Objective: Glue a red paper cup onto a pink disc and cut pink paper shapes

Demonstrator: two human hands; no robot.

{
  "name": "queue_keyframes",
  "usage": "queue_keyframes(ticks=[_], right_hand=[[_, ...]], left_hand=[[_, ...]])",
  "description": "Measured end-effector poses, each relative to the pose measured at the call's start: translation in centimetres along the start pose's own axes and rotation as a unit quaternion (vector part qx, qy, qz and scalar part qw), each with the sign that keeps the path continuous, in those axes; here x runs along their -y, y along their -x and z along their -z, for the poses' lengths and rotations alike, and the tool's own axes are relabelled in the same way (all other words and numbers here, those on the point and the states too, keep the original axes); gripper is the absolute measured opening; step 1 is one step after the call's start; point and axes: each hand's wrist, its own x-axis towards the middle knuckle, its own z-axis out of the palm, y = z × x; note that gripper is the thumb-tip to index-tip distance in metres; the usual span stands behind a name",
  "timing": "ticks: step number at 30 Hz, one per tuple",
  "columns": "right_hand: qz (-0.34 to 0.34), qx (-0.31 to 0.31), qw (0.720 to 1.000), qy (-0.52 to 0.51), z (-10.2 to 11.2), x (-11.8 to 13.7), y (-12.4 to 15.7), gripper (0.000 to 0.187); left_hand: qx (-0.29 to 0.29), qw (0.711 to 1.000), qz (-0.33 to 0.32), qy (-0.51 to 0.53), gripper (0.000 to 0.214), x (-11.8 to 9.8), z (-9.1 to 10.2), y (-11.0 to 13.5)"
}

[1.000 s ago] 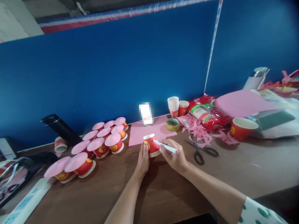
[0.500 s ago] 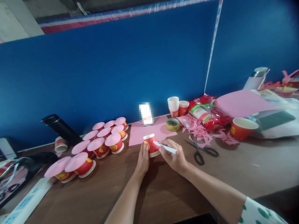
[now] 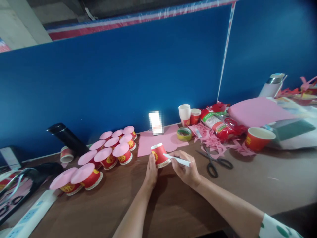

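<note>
A red paper cup (image 3: 160,156) with a gold emblem stands upside down, tilted a little, in front of me. My left hand (image 3: 151,168) grips its left side, the fingers partly hidden behind it. Between the fingers of my right hand (image 3: 186,169) is a white pen (image 3: 180,160), its tip at the right wall of the cup. Behind the cup lies pink paper (image 3: 148,145). Black scissors (image 3: 213,162) rest to the right of my right hand.
Several upturned cups topped with pink discs (image 3: 103,154) stand at left. Beyond them leans a black flask (image 3: 66,137). A tape roll (image 3: 184,134), stacked cups (image 3: 184,114), pink scraps (image 3: 210,138), a red package (image 3: 215,122) and a larger cup (image 3: 259,138) are at right.
The pen tip has shifted slightly lower on the cup, and the pen lies a little flatter. The cup is tilted slightly more to the left. The left hand still holds it.
</note>
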Motion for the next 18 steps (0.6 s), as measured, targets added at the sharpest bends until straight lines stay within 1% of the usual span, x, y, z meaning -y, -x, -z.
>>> queue_keyframes(ticks=[4,8,12,18], right_hand=[[0.004,0.007,1.000,0.006,-0.1,0.0,0.1,0.010],[0.007,0.014,1.000,0.007,-0.3,0.1,0.1,0.010],[0.008,0.021,1.000,0.003,-0.3,0.0,0.2,0.010],[0.009,0.028,1.000,-0.003,-0.3,0.0,0.3,0.009]], left_hand=[[-0.012,0.999,0.036,-0.012,0.051,-0.8,0.3,0.2],[-0.008,0.999,0.035,0.006,0.051,-1.7,0.2,0.3],[0.000,0.999,0.042,0.012,0.053,-2.1,0.0,0.3],[0.008,0.997,0.079,0.003,0.059,-2.2,0.2,0.4]])
